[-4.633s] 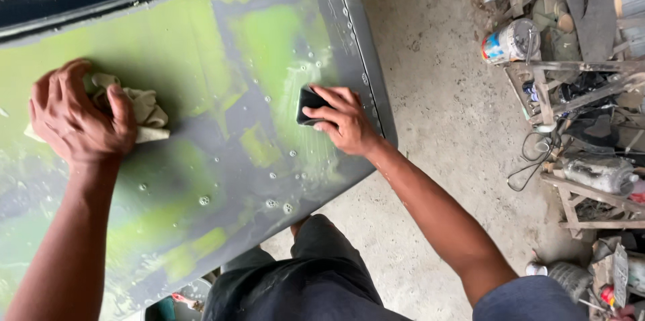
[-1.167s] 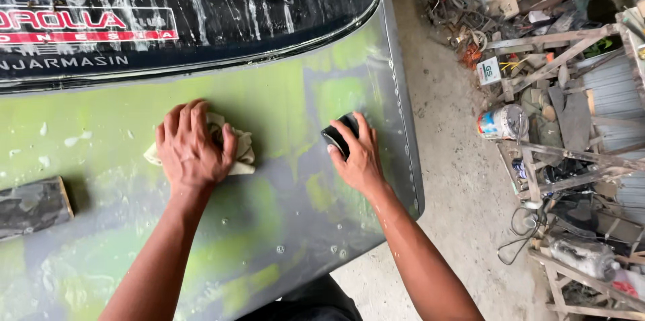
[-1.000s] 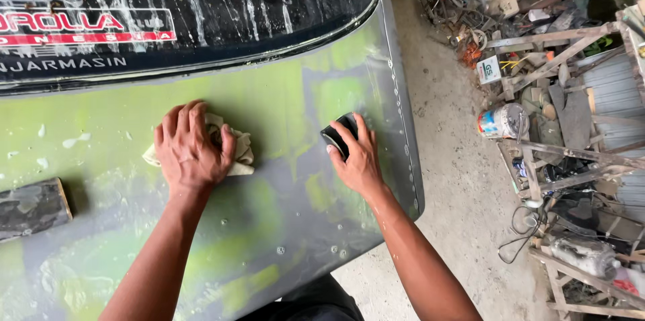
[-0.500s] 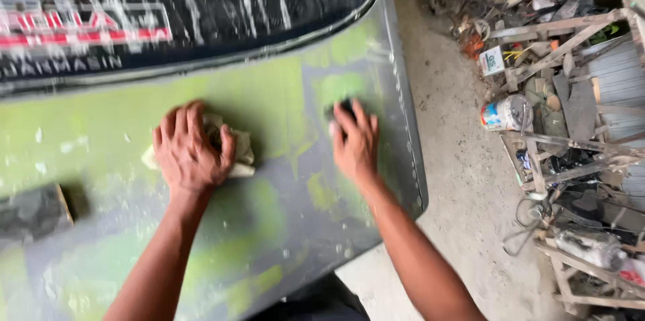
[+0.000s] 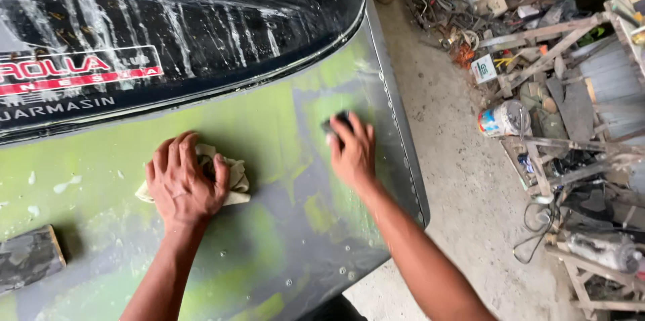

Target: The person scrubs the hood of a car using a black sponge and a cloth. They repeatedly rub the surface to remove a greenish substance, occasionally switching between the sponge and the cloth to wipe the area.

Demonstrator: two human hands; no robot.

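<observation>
My left hand (image 5: 181, 183) presses a crumpled pale rag (image 5: 232, 174) flat onto the wet green and grey car body panel (image 5: 289, 227). My right hand (image 5: 353, 153) lies palm down on the panel further right, covering a small black sanding block (image 5: 334, 123) whose end shows beyond my fingertips. Water drops and pale smears dot the panel. Just above both hands runs the dark rear window (image 5: 188, 19), streaked with water and bearing a sticker.
A dark rectangular block (image 5: 28, 258) lies on the panel at the far left. The panel's right edge (image 5: 406, 160) drops to a concrete floor (image 5: 463, 180). Cluttered scrap, wooden frames, a paint can (image 5: 500, 119) and cables fill the right side.
My right hand has slid the black block up the panel toward the window, then a little right. My left hand stays pressed on the rag. The view has shifted slightly.
</observation>
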